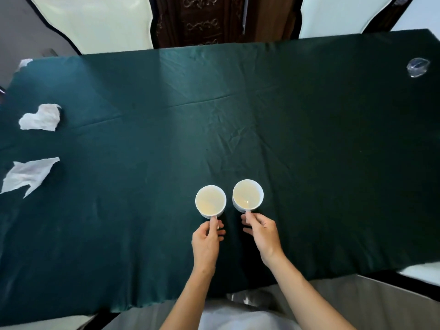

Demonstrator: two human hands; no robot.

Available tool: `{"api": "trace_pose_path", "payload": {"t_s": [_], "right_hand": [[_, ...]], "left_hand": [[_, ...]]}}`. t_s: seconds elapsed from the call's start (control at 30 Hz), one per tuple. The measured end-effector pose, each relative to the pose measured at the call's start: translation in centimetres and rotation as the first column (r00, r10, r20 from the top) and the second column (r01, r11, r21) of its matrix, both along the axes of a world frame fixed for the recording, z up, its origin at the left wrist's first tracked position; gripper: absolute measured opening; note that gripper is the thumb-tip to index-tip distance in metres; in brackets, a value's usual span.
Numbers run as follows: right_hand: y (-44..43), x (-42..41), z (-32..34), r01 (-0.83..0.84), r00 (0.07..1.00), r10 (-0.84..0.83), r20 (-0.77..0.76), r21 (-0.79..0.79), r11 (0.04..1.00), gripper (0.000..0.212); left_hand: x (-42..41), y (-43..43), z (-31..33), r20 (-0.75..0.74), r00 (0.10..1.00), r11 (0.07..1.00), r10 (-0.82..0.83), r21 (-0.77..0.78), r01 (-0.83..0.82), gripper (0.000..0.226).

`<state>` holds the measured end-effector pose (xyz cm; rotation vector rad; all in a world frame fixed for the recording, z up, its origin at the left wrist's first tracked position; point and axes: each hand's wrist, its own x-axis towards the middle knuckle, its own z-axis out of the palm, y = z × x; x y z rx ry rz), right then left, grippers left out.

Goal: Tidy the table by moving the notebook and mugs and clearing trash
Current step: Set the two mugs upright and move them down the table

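A home dining room — carved wooden cabinet [202, 20], cloth-covered table [309, 139].

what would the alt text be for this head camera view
Seen from above, a person's left hand and right hand each grip the handle of a white mug, the left mug and the right mug, side by side on a dark green tablecloth. Crumpled tissues lie at its left edge.

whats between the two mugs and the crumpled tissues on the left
Nothing: in the head view, only bare green tablecloth lies between the left mug, the right mug and the crumpled tissues.
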<state>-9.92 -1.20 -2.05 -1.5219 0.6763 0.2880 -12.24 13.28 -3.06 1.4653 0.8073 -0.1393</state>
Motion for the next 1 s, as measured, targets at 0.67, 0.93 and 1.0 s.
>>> {"api": "trace_pose_path", "payload": {"t_s": [0.67,0.93,1.0], "right_hand": [[-2.8,-4.2,1.3,-0.082,0.997,0.081,-0.010,-0.063,0.995,0.037],[-6.9,-11.5,2.4,-0.196,0.979,0.201,0.029,-0.123,0.973,0.043],[-7.8,-13.4,2.8,-0.236,0.970,0.241,0.030,-0.124,0.964,0.041]], "left_hand": [[-5.4,-1.1,1.1,0.117,0.992,0.987,-0.046,0.159,0.027,0.035],[-14.8,-5.2,2.7,0.144,0.988,0.977,0.055,0.198,-0.083,0.037],[-17.5,-6.2,3.2,0.147,0.985,0.971,0.088,0.208,-0.118,0.037]]}}
